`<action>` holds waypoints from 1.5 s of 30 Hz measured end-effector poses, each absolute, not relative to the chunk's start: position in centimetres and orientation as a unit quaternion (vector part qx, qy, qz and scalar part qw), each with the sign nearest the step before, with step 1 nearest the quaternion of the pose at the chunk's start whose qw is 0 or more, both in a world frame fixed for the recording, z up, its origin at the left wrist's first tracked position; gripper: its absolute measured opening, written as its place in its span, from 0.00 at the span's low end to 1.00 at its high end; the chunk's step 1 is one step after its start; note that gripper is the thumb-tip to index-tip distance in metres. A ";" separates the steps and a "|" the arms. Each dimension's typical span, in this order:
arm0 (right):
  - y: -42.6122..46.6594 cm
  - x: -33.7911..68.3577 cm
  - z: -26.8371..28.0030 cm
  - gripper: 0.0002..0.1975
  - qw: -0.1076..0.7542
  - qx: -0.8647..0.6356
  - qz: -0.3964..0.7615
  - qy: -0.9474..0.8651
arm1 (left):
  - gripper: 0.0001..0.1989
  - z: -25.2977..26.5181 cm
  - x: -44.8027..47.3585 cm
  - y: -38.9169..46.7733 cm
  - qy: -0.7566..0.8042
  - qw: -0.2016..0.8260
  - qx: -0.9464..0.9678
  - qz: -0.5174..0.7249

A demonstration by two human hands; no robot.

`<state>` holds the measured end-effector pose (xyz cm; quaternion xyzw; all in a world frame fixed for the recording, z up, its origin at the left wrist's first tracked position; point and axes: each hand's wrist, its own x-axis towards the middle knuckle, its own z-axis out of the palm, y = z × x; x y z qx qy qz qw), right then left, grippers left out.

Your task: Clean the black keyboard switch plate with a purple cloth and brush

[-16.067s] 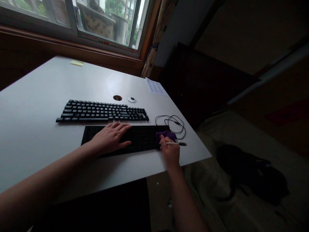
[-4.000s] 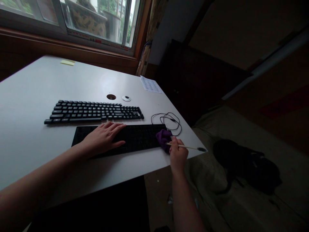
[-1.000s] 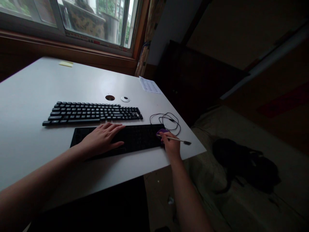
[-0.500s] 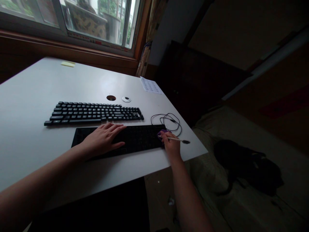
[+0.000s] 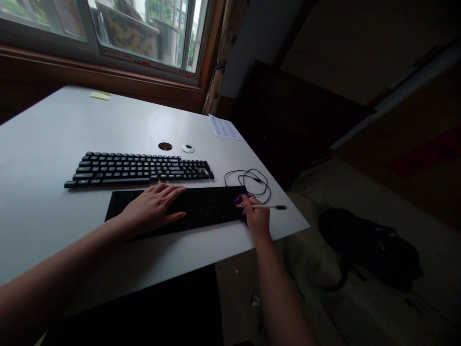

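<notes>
A black keyboard base [image 5: 209, 206], its keys not distinguishable in the dim light, lies near the front edge of the white desk. Across its left part rests my left hand [image 5: 154, 204], open, fingers stretched and thumb apart. At the right end, my right hand [image 5: 257, 216] is closed on a purple cloth [image 5: 238, 200] pressed against the base. The same hand grips a thin, pale-handled brush [image 5: 268, 206], its dark tip pointing right. Behind the base, black keycaps [image 5: 144, 168] lie in rows laid out like a keyboard.
A thin black cable [image 5: 268, 185] lies coiled right of the base. Farther back are a cable hole [image 5: 165, 146], its round white cover [image 5: 188, 148], a printed sheet [image 5: 225, 129] and yellow sticky notes [image 5: 100, 95]. A black bag [image 5: 367, 247] lies beyond the desk's right edge.
My right hand and the brush have shifted slightly, the brush's tip moving a little to the right and up. My left hand stays in place on the base.
</notes>
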<state>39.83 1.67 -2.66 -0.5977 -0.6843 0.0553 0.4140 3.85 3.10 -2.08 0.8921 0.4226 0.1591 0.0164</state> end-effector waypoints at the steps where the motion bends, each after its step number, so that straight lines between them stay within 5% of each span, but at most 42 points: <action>1: 1.6 39.7 -2.6 0.24 0.412 -0.588 0.051 -0.694 | 0.38 -2.1 3.9 3.1 0.422 0.017 0.892 0.159; 24: 1.4 39.4 -2.5 0.21 0.421 -0.574 0.045 -0.701 | 0.38 -2.0 3.9 3.0 0.419 0.017 0.893 0.160; 36: 1.1 40.8 -3.0 0.21 0.536 -0.630 -0.007 -0.562 | 0.38 -2.1 3.8 3.1 0.417 0.018 0.894 0.164; 45: 1.6 40.0 -2.6 0.20 0.446 -0.581 0.034 -0.681 | 0.37 -2.3 3.7 3.1 0.413 0.002 0.896 0.162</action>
